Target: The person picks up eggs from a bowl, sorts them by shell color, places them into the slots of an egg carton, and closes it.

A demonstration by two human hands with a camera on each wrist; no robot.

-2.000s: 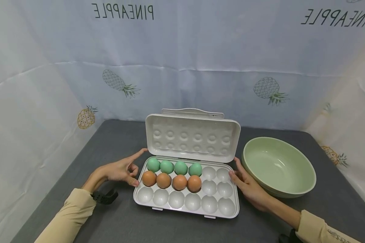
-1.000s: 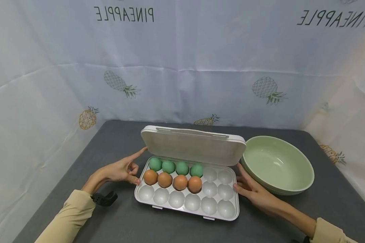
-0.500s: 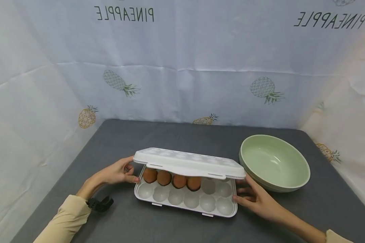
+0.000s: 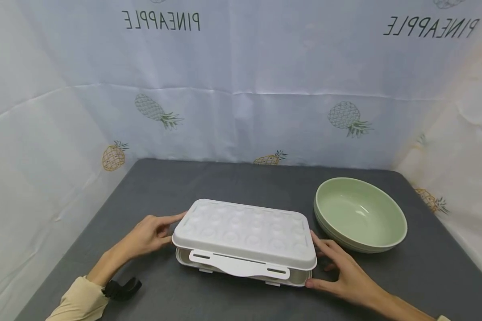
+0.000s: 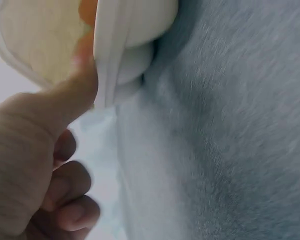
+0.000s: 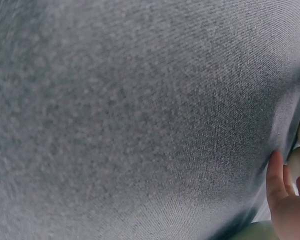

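A white plastic egg box point(image 4: 245, 232) lies on the dark table with its lid lowered over the tray. A narrow gap shows along the front, where the latch flap point(image 4: 238, 265) sticks out. My left hand point(image 4: 142, 238) touches the box's left end with index finger and thumb; its other fingers are bent clear of the box. In the left wrist view that thumb lies on the tray rim point(image 5: 106, 55), near an orange-brown egg point(image 5: 88, 11). My right hand point(image 4: 345, 272) touches the right end with extended index finger and thumb. The head view hides the eggs under the lid.
A pale green bowl point(image 4: 361, 214) stands to the right of the box, behind my right hand. A black strap point(image 4: 122, 289) is on my left wrist. A pineapple-printed white cloth point(image 4: 233, 125) hangs behind the dark grey table point(image 4: 225, 180).
The lid has swung forward and down from upright, covering the green and brown eggs. Both hands have come toward me along the box's ends.
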